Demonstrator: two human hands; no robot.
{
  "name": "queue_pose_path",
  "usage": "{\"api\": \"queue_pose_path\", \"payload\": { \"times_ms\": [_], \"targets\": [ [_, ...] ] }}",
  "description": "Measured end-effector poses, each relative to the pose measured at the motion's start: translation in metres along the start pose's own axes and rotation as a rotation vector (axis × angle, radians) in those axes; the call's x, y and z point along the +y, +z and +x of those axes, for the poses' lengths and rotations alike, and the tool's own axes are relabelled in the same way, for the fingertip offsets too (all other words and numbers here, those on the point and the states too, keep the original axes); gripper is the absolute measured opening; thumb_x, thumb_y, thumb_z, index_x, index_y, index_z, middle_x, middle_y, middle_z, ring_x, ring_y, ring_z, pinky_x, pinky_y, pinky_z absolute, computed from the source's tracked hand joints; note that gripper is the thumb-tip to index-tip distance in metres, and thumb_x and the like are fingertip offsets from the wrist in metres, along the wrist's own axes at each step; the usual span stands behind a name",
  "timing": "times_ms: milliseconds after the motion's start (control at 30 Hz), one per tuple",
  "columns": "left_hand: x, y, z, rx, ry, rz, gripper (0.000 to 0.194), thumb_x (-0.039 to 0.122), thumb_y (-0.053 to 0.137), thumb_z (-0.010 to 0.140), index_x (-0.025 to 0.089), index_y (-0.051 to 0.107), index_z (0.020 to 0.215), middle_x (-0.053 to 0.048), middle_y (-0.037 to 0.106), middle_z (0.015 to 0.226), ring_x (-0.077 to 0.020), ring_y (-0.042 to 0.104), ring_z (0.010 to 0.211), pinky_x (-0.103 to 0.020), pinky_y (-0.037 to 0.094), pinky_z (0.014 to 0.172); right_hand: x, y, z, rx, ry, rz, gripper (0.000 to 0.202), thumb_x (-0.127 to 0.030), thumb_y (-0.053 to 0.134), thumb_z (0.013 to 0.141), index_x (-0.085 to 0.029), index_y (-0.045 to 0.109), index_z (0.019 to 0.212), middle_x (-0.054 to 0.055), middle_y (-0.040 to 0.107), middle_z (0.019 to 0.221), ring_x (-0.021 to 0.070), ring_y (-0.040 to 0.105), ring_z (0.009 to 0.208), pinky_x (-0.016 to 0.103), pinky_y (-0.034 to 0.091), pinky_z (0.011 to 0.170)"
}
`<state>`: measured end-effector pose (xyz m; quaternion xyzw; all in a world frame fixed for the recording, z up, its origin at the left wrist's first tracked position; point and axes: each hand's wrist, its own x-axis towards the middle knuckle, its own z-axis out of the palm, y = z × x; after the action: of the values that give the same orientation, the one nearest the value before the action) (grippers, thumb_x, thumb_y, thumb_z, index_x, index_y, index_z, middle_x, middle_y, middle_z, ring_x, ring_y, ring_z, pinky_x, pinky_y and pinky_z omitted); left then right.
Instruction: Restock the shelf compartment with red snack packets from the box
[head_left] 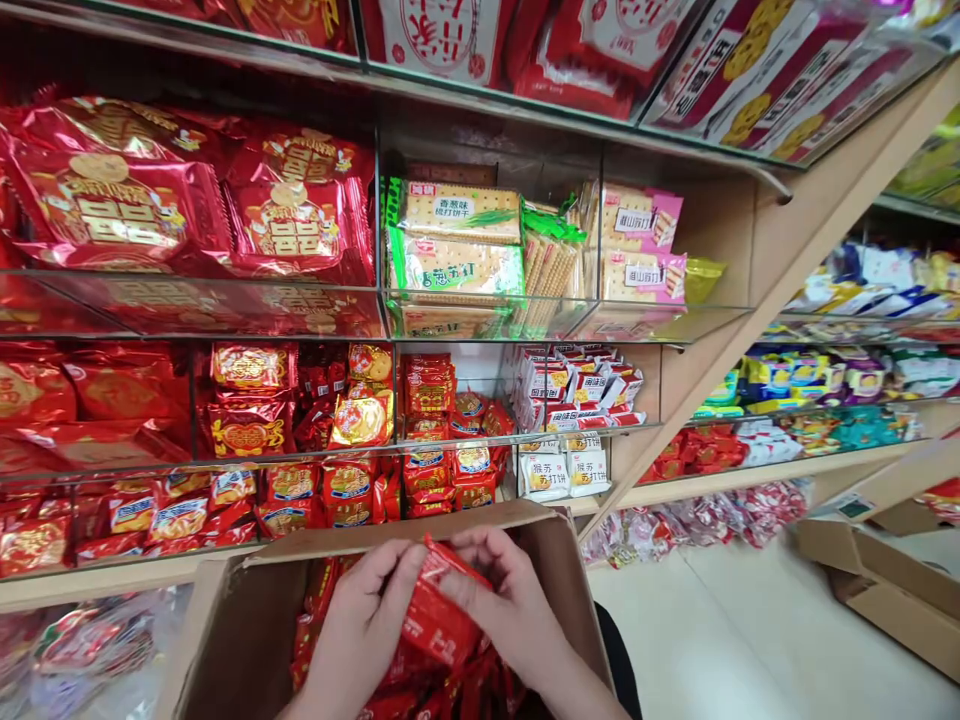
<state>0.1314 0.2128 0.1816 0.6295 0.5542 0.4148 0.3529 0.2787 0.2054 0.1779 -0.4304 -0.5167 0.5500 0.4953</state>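
My left hand (375,610) and my right hand (499,600) meet over an open cardboard box (232,640) at the bottom of the head view. Between them is a red snack packet (442,620), its upper edge pinched by the fingers of both hands. Several more red packets (405,695) fill the box below and around the hands. Whether the held packet is a single one or a few together, I cannot tell.
Shelves behind the box carry soda crackers (461,265), large red packs (112,210) and small white packets (555,475) behind clear plastic fronts. A slanting wooden panel (697,390) divides the shelves. Another cardboard box (885,600) lies on the floor at right.
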Motion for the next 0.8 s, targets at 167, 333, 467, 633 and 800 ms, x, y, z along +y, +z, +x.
{"api": "queue_pose_path", "payload": {
  "times_ms": [167,333,467,633,800],
  "targets": [
    [-0.002,0.012,0.000,0.141,-0.167,-0.266,0.031,0.050,0.050,0.073,0.022,0.062,0.078,0.002,0.066,0.067,-0.0149,0.056,0.063,-0.022,0.044,0.059,0.015,0.004,0.007,0.291,-0.035,-0.006,0.032,-0.048,0.054,0.072,-0.018,0.046,0.063,-0.004,0.045,0.059,0.0093,0.038,0.056,0.022,0.035,0.054],
    [-0.012,0.017,0.002,0.157,-0.229,-0.443,0.031,0.050,0.051,0.073,0.021,0.061,0.081,0.001,0.068,0.072,-0.0155,0.059,0.069,-0.023,0.045,0.063,0.021,0.003,0.010,0.343,-0.049,-0.031,0.039,-0.051,0.047,0.077,-0.020,0.035,0.057,-0.006,0.035,0.054,0.0086,0.030,0.053,0.022,0.029,0.050],
    [-0.014,0.017,0.002,0.163,-0.293,-0.509,0.033,0.053,0.053,0.070,0.022,0.058,0.082,0.005,0.062,0.060,-0.0121,0.055,0.058,-0.020,0.044,0.052,0.030,0.000,0.009,0.378,-0.074,-0.203,0.038,-0.051,0.042,0.080,-0.020,0.038,0.059,-0.004,0.041,0.055,0.0101,0.035,0.055,0.024,0.031,0.053],
    [-0.011,0.022,-0.004,0.081,-0.380,-0.589,0.039,0.052,0.069,0.053,0.022,0.055,0.073,0.008,0.051,0.048,-0.0074,0.042,0.041,-0.017,0.034,0.034,0.038,-0.003,0.008,0.355,-0.078,-0.151,0.038,-0.052,0.041,0.081,-0.020,0.041,0.061,-0.002,0.046,0.058,0.0120,0.041,0.058,0.025,0.035,0.056],
    [-0.020,0.025,-0.010,-0.016,-0.665,-0.833,0.030,0.049,0.069,0.056,0.024,0.059,0.070,0.007,0.047,0.038,-0.0091,0.044,0.035,-0.020,0.033,0.033,0.026,-0.011,0.001,0.046,-0.101,0.287,0.035,-0.053,0.043,0.080,-0.023,0.056,0.095,0.006,0.060,0.095,0.0197,0.055,0.090,0.034,0.043,0.079]
  ]
}}
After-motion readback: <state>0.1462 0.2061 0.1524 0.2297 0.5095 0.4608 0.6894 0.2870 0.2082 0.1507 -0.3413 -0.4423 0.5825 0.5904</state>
